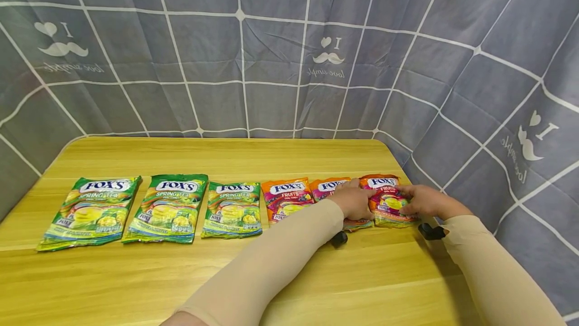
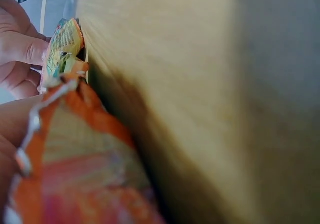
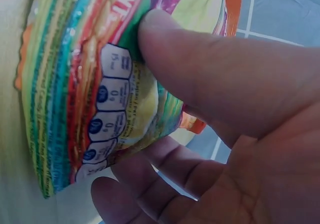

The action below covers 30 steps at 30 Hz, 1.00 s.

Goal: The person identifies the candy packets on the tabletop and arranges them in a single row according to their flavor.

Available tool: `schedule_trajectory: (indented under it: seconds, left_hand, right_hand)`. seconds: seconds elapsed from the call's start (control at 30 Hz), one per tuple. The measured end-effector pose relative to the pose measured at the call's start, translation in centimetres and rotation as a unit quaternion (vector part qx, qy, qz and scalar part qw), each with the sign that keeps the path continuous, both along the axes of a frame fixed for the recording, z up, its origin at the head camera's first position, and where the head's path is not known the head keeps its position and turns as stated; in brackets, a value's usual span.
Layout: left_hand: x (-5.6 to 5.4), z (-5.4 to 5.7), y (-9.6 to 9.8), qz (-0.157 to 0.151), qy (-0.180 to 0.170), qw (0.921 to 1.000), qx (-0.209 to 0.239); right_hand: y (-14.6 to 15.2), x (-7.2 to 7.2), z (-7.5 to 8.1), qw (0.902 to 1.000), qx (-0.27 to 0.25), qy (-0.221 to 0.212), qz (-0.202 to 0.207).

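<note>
In the head view, a row of Fox's candy bags lies on the table. My right hand (image 1: 428, 201) is at the right edge of the rightmost orange Fruits candy bag (image 1: 388, 204). In the right wrist view its thumb (image 3: 185, 49) presses the bag's printed front, with the other fingers at the edge, pinching it. My left hand (image 1: 354, 200) lies over the neighbouring orange candy bag (image 1: 322, 188), its fingertips reaching the rightmost bag's left edge. An orange bag (image 2: 85, 159) fills the near part of the left wrist view; most of the left hand is hidden there.
A third orange bag (image 1: 285, 194) lies left of these, partly behind the left forearm. Several green Spring Tea bags (image 1: 167, 208) continue the row leftward. The wooden table (image 1: 135, 286) meets a grey checked curtain (image 1: 271, 55) at the back and right.
</note>
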<state>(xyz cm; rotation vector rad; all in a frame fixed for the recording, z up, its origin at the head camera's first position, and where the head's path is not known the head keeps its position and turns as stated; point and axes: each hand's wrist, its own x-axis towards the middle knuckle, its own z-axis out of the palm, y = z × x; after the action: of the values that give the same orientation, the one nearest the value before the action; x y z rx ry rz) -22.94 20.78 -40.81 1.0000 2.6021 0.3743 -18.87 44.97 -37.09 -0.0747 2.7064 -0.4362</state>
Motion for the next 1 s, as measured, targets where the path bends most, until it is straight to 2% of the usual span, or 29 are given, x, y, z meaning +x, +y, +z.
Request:
schedule_trajectory:
  seconds: [0.37, 0.63, 0.83, 1.0]
  left_hand:
    - [-0.07, 0.17, -0.09, -0.01, 0.012, 0.9999, 0.003]
    - [-0.23, -0.1, -0.1, -0.006, -0.01, 0.9998, 0.015]
    - [-0.37, -0.13, 0.35, -0.004, -0.012, 0.9999, -0.01]
    - [-0.12, 0.16, 0.0, -0.007, 0.002, 1.0, -0.005]
  right_hand:
    - [-0.26, -0.36, 0.21, 0.9997, -0.01, -0.019, 0.014]
    - [-0.07, -0.56, -0.06, 0.9995, -0.014, -0.02, 0.022]
    - [-0.05, -0.66, -0.13, 0.9995, -0.006, -0.017, 0.027]
    - [-0.15, -0.7, 0.01, 0.9995, -0.001, -0.02, 0.024]
